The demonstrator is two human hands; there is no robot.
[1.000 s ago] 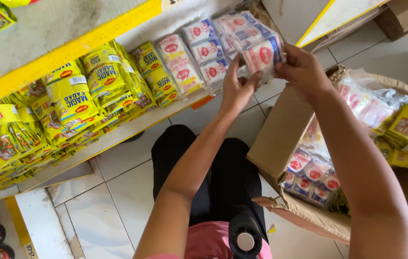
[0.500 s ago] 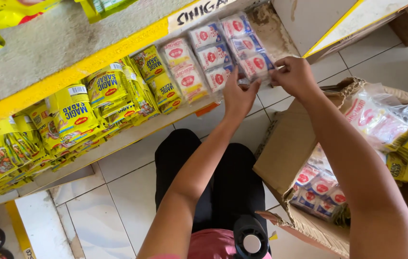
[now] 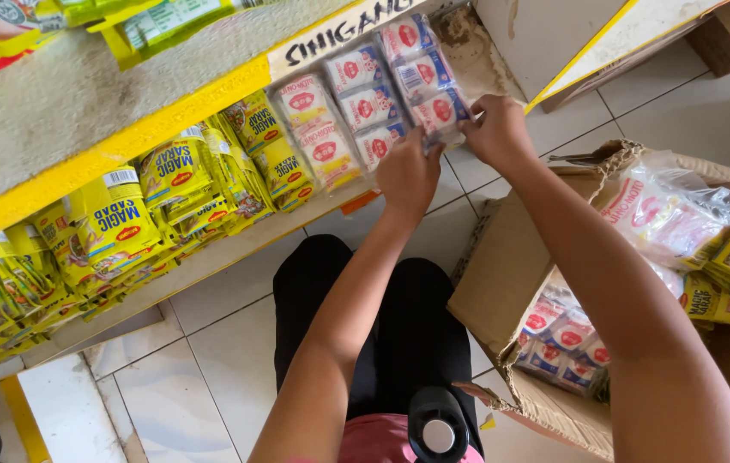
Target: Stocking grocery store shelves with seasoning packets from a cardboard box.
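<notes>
Right now I see both hands up at the shelf (image 3: 236, 257): my right hand (image 3: 495, 130) pinches the lower end of a strip of white-and-blue sachets (image 3: 423, 81), and my left hand (image 3: 408, 176) seems closed on that edge too, though its fingers are hidden. Yellow packets (image 3: 176, 184) fill the shelf alongside; an open cardboard box (image 3: 502, 283) sits by my right arm.

1. The floor (image 3: 211, 351) is laid with pale square tiles and grey joints.
2. A shelf (image 3: 168, 120) with a yellow front edge and a speckled grey top runs along the left.
3. Daylight falls bright across the tiles at upper right.
</notes>
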